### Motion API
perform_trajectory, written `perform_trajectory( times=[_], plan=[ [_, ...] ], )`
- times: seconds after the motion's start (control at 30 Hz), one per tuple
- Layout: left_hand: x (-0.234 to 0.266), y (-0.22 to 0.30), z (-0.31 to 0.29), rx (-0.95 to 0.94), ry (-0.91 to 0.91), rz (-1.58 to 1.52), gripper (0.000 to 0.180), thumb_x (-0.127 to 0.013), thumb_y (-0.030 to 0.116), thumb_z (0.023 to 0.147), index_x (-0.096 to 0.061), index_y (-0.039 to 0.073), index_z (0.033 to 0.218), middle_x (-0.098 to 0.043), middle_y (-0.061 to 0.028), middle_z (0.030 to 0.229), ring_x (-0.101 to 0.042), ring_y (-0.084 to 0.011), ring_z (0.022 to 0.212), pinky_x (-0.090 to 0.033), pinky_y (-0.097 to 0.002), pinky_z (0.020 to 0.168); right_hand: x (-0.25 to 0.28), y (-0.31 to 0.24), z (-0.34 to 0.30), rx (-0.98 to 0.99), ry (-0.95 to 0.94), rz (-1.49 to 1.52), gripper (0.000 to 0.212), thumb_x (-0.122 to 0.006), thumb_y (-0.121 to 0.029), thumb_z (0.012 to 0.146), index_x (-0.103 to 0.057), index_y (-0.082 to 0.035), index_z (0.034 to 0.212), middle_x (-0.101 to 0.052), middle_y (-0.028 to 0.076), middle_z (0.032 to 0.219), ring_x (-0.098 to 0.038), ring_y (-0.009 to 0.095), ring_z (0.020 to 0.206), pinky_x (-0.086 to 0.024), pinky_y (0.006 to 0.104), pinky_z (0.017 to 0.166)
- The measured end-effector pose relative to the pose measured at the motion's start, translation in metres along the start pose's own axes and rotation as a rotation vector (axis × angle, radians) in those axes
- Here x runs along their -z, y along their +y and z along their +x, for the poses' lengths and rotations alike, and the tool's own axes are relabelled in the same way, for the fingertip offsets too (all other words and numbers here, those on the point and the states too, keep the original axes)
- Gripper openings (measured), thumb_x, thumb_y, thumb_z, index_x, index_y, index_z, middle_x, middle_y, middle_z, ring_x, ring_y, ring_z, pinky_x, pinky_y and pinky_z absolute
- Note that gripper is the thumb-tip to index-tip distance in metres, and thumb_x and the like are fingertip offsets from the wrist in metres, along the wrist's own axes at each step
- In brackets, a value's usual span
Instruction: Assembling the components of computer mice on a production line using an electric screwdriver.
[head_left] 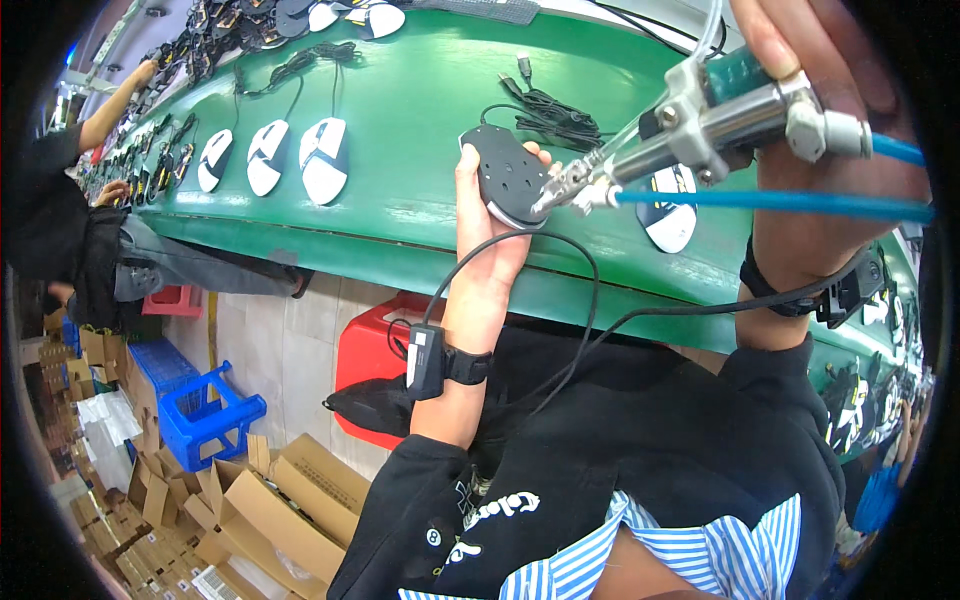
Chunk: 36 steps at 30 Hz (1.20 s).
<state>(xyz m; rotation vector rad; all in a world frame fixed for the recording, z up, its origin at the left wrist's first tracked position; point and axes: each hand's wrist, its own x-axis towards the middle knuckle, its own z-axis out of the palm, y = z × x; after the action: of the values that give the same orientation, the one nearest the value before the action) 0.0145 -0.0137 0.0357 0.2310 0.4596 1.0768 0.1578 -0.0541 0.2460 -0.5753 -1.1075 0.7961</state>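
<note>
My left hand point(487, 262) grips a computer mouse point(507, 175), its black underside with several holes turned up. The mouse is above the near edge of the green bench point(410, 150). My right hand point(820, 60), at the upper right, is wrapped round an air-fed screwdriver point(715, 130) with metal fittings and blue hoses. Its metal tip is at the near end of the mouse's underside; I cannot tell whether they touch. Beyond the mouse lies its coiled black cable point(548, 112). A white and black mouse point(667, 215) sits on the bench below the screwdriver, partly hidden by it.
Several white and black mice point(324, 160) stand in a row to the left, cables trailing behind. A co-worker point(60, 190) works farther left. Below the bench are a red stool point(370, 350), a blue stool point(210, 415) and open cardboard boxes point(290, 510).
</note>
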Motion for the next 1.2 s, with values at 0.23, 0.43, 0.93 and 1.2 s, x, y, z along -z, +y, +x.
perform_trajectory(
  times=[0.23, 0.43, 0.93, 1.2],
  plan=[
    [0.004, 0.003, -0.003, -0.013, -0.076, -0.014, 0.043, -0.049, 0.049, 0.096, -0.055, 0.007, 0.107, -0.063, -0.0141, 0.1, -0.062, -0.027, 0.097, -0.053, -0.0423, 0.089, -0.021, 0.023, -0.015, -0.16, 0.151, -0.028, 0.025, -0.059, -0.028, 0.094, -0.054, -0.005, 0.102, -0.033, -0.007, 0.047, -0.036, 0.006, 0.038, -0.039, 0.023, 0.04],
    [0.002, 0.002, -0.001, 0.027, -0.062, -0.052, 0.045, -0.05, 0.05, 0.095, -0.055, 0.007, 0.107, -0.063, -0.0139, 0.099, -0.063, -0.0283, 0.095, -0.054, -0.0425, 0.087, -0.017, 0.026, -0.017, -0.234, 0.105, -0.063, 0.022, -0.057, -0.027, 0.094, -0.052, -0.007, 0.097, -0.034, -0.006, 0.047, -0.036, 0.006, 0.038, -0.04, 0.0242, 0.042],
    [0.021, 0.001, 0.028, -0.438, -0.12, 0.82, 0.058, -0.058, 0.024, 0.09, -0.035, 0.001, 0.139, -0.058, -0.0168, 0.112, -0.059, -0.0298, 0.102, -0.048, -0.04, 0.092, 0.028, 0.011, -0.024, 0.067, -0.053, 0.178, 0.035, -0.047, -0.038, 0.101, -0.044, -0.006, 0.115, -0.04, -0.003, 0.053, -0.039, 0.011, 0.039, -0.044, 0.0264, 0.043],
    [-0.018, 0.007, 0.04, 0.239, -0.394, 0.159, 0.059, -0.049, 0.035, 0.093, -0.032, 0.007, 0.142, -0.058, -0.0228, 0.118, -0.061, -0.0351, 0.106, -0.052, -0.0505, 0.093, 0.066, -0.004, -0.031, 0.094, -0.125, -0.124, 0.042, -0.05, -0.033, 0.099, -0.042, -0.006, 0.13, -0.042, -0.001, 0.062, -0.044, 0.007, 0.053, -0.043, 0.0217, 0.055]
  ],
)
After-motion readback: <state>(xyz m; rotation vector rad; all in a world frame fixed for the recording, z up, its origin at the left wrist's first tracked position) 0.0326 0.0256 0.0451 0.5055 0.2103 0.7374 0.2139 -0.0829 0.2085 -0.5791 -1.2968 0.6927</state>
